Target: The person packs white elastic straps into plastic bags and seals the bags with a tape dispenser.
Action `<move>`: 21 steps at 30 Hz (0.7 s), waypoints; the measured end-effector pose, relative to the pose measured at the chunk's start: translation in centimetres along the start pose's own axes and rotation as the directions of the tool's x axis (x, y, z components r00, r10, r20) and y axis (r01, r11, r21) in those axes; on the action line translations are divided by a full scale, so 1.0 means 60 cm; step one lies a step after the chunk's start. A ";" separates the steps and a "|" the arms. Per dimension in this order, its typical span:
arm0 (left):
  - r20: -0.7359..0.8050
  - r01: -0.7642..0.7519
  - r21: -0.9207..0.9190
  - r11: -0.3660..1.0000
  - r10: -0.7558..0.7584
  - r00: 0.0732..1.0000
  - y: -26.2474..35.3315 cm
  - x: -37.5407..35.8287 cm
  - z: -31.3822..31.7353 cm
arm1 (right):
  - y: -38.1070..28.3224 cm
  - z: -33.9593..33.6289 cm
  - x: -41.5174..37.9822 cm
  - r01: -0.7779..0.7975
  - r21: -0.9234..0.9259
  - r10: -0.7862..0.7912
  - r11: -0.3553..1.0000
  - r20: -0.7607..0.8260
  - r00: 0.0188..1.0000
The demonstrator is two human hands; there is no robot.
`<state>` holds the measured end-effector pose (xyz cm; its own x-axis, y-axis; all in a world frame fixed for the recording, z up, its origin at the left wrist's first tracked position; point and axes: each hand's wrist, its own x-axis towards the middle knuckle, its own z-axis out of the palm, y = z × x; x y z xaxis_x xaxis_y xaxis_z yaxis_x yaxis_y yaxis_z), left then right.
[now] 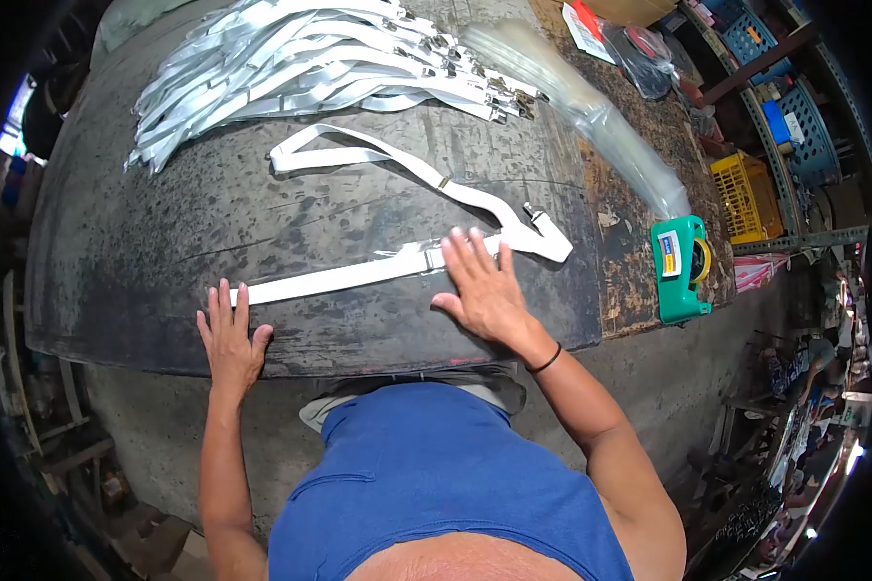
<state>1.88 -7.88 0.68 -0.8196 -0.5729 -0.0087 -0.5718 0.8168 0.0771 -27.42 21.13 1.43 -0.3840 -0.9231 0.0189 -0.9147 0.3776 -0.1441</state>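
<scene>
A white strap lies in a long V on the dark table, with a loop at its upper left, a small metal slider on the upper run and a metal clip near the bend at the right. My left hand rests flat with fingers spread, its fingertips at the strap's left end. Flat on the lower run near the bend is my right hand, fingers apart, beside a buckle and a bit of clear plastic. Neither hand grips the strap.
A pile of white straps with metal clips covers the table's far side. Clear plastic sleeving runs down to a green tape dispenser on the wooden section at right. Beyond stand shelves with a yellow crate and blue baskets.
</scene>
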 end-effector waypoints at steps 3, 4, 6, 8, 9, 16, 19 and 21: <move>0.021 0.020 0.000 1.000 -0.020 1.000 0.007 0.000 -0.005 | 0.022 0.014 0.000 -0.193 -0.050 0.192 0.980 -0.020 0.981; 0.022 0.024 0.003 1.000 -0.024 0.999 0.005 -0.002 -0.004 | 0.027 0.015 -0.003 -0.190 -0.047 0.189 0.981 -0.019 0.982; 0.007 0.033 -0.011 0.999 -0.033 0.999 0.007 0.003 0.002 | 0.037 0.013 -0.009 -0.235 -0.069 0.231 0.970 -0.057 0.971; 0.008 0.030 -0.018 0.999 -0.030 1.000 0.005 0.005 0.004 | 0.043 0.011 -0.010 -0.259 -0.069 0.255 0.963 -0.071 0.964; 0.007 0.033 -0.023 0.999 -0.033 0.999 0.004 0.006 0.006 | 0.046 0.011 -0.010 -0.267 -0.072 0.262 0.961 -0.076 0.962; -0.193 -0.065 -0.074 0.995 0.050 0.980 -0.005 0.021 -0.004 | 0.061 -0.027 -0.024 -0.233 0.028 0.234 0.972 -0.152 0.960; -0.275 -0.134 -0.192 0.972 0.078 0.958 -0.004 0.091 -0.046 | 0.095 -0.027 -0.040 -0.309 0.022 0.301 0.951 -0.294 0.907; -0.282 -0.117 -0.279 0.953 0.035 0.959 0.007 0.161 -0.060 | 0.114 -0.032 -0.053 -0.394 0.069 0.396 0.916 -0.305 0.866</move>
<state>-6.14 -13.33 4.24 -0.7951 -0.5400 0.2760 -0.4390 0.8265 0.3524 -32.69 26.78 2.29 -0.7330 -0.6282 0.2610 -0.6781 0.7049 -0.2081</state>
